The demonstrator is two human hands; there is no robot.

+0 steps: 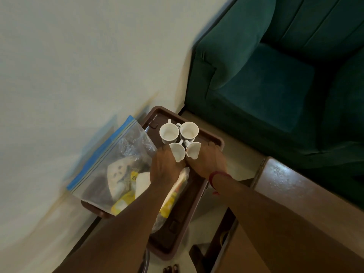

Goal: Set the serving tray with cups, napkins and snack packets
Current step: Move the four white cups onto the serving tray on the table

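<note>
A brown serving tray (215, 138) is seen from above. Two white cups stand upright at its far end, one on the left (169, 133) and one on the right (189, 130). Just nearer, my left hand (165, 165) grips a third white cup (177, 152), and my right hand (208, 160) grips a fourth (193, 149). Both of these cups look tilted and sit side by side. A clear zip bag with a blue seal (118, 154) lies over the tray's left side and holds yellow snack packets (123, 202) and a white napkin (142, 182). Another yellow packet (172, 196) lies under my left forearm.
A dark teal sofa (266, 85) stands right behind the tray. A glossy wooden table edge (291, 182) runs along the right. A pale wall (78, 66) fills the left. The tray rests on a small stand close to the wall.
</note>
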